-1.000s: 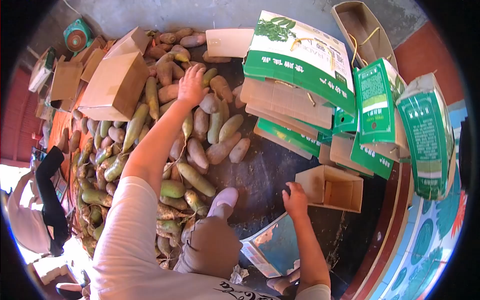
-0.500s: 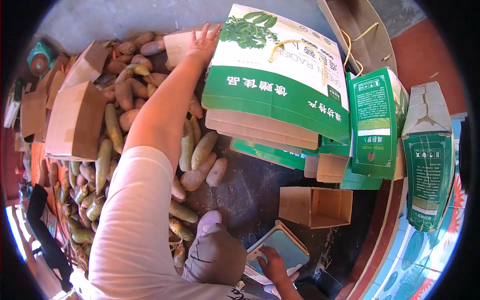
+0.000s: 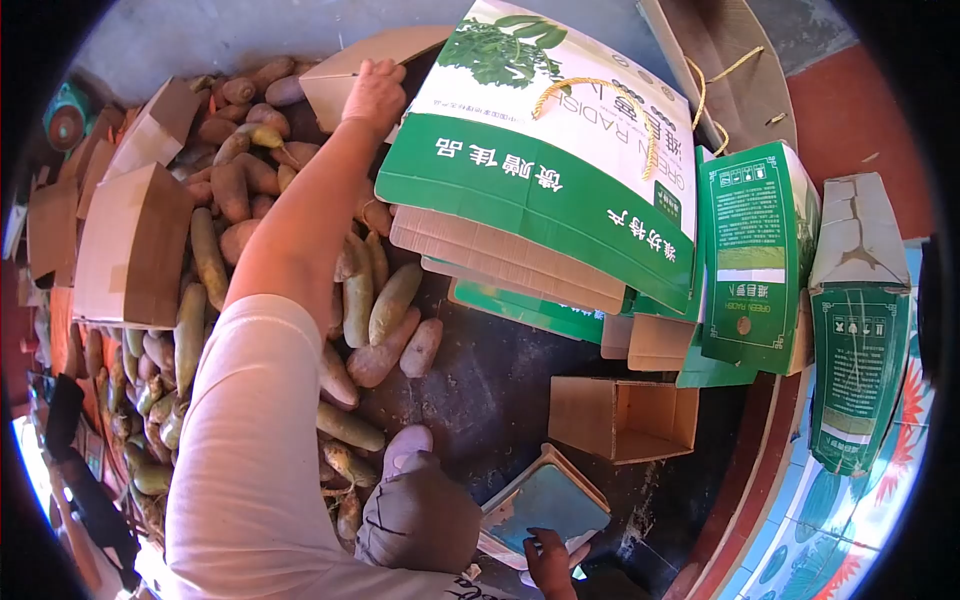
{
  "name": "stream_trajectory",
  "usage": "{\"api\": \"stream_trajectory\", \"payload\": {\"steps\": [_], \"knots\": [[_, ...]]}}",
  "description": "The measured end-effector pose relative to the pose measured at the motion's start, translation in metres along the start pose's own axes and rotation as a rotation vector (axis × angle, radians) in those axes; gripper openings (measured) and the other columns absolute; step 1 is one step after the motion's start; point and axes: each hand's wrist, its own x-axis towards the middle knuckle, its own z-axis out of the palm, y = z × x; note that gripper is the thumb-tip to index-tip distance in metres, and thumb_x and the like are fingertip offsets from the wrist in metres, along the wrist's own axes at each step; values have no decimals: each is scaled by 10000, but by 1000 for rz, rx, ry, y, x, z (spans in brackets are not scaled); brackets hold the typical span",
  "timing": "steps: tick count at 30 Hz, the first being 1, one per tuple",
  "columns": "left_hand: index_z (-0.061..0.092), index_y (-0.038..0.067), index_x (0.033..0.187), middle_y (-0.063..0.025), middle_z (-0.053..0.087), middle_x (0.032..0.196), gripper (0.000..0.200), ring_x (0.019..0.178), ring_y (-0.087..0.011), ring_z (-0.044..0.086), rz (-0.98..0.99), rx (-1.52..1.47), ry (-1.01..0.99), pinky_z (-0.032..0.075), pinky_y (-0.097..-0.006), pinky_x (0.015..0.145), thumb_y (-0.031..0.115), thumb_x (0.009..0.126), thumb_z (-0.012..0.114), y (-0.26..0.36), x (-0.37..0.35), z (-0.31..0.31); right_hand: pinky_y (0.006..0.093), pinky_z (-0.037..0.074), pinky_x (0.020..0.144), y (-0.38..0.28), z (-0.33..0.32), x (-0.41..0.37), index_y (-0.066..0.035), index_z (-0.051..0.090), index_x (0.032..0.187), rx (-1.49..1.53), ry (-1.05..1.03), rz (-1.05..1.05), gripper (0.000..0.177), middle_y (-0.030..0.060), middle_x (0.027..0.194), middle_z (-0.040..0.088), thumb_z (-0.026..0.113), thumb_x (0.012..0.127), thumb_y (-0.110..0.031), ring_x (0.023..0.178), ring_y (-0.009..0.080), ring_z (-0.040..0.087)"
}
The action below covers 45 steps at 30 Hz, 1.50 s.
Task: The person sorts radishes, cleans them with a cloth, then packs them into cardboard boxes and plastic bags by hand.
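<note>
My left hand [image 3: 375,97] reaches up to the back, its fingers curled over the edge of a plain brown cardboard box [image 3: 335,85]. This box stands behind the radish pile, beside a large green and white printed radish carton [image 3: 545,150] with a yellow rope handle. Low in the view my right hand [image 3: 548,562] is at the near edge of a blue-topped, tray-like thing [image 3: 545,505]. Its fingers are partly bent and apart, with nothing visible in them.
Long green and reddish radishes [image 3: 235,190] lie heaped at left, with brown boxes [image 3: 135,245] on them. An open small box [image 3: 625,420] sits on the dark floor. More green cartons [image 3: 750,255] stand at right. A shoe [image 3: 408,447] shows below my knee.
My left hand has gone from spread fingers to a grip on the brown box, which now stands higher and tilted. My right hand has dropped slightly toward the tray-like thing's near edge.
</note>
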Motion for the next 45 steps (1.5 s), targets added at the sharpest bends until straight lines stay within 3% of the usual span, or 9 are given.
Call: {"api": "stream_trajectory", "payload": {"steps": [12, 18, 22, 23, 27, 32, 35, 38, 45], "knots": [[548, 100, 719, -67, 476, 736, 139, 745, -272, 489, -379, -238, 257, 379, -396, 633, 96, 640, 662, -49, -250, -160, 351, 500, 640, 1, 6, 16, -9, 583, 977, 40, 48, -260, 222, 165, 911, 590, 599, 756, 10, 704, 286, 620], [605, 84, 738, -59, 547, 767, 160, 625, -219, 508, -270, -566, 360, 380, -348, 518, 69, 605, 694, -11, -352, -275, 413, 463, 799, -67, -8, 44, -22, 567, 1028, 69, 156, -429, 280, 198, 1058, 545, 631, 760, -71, 967, 359, 557], [640, 75, 792, -14, 536, 761, 215, 598, -167, 498, -3, -753, 417, 376, -288, 466, 65, 590, 711, 19, -375, -302, 516, 334, 957, -167, -41, 59, -84, 531, 1108, 16, 627, -1100, 488, 143, 1198, 486, 736, 688, -222, 1134, 378, 437], [648, 75, 809, -4, 540, 771, 225, 593, -160, 494, 59, -815, 484, 377, -277, 465, 92, 598, 724, 29, -378, -299, 525, 338, 950, -195, -49, 61, -84, 546, 1055, -131, 526, -1134, 408, 132, 1153, 506, 709, 704, -213, 1108, 353, 462], [632, 76, 882, -28, 570, 832, 294, 661, -196, 563, 274, -1096, 254, 460, -293, 544, 258, 666, 716, 37, -381, -279, 545, 333, 956, -200, -25, 87, -81, 567, 853, -428, 249, -1193, 148, 77, 903, 554, 598, 730, -156, 946, 271, 539], [516, 37, 1153, -181, 469, 1232, 505, 1119, -367, 456, -364, -386, 409, 366, -457, 947, 196, 705, 685, -90, -354, -186, 502, 372, 940, -135, -4, 99, -62, 557, 827, -460, 262, -1058, 173, 82, 762, 523, 639, 675, -56, 780, 255, 539], [322, 102, 1363, -153, 256, 1437, 738, 1323, -342, 242, -858, -29, -32, 246, -512, 1052, 486, 794, 590, -168, -367, -91, 508, 368, 941, -108, -3, 86, -59, 544, 806, -466, 260, -983, 148, 88, 760, 521, 620, 679, -51, 782, 266, 541], [265, 115, 1401, -122, 228, 1461, 803, 1360, -309, 172, -1057, -111, -462, 185, -541, 1070, 595, 802, 503, -189, -383, -72, 525, 355, 949, -84, -1, 74, -56, 534, 788, -435, 285, -935, 104, 95, 761, 520, 577, 694, -44, 795, 271, 541], [365, 122, 1351, -104, 373, 1372, 720, 1291, -281, 308, -479, 44, -663, 237, -523, 1041, 485, 773, 594, -48, -412, -121, 482, 376, 950, -46, 0, 68, -54, 534, 780, -488, 368, -858, 180, 112, 786, 533, 666, 657, -52, 811, 295, 545]]}}
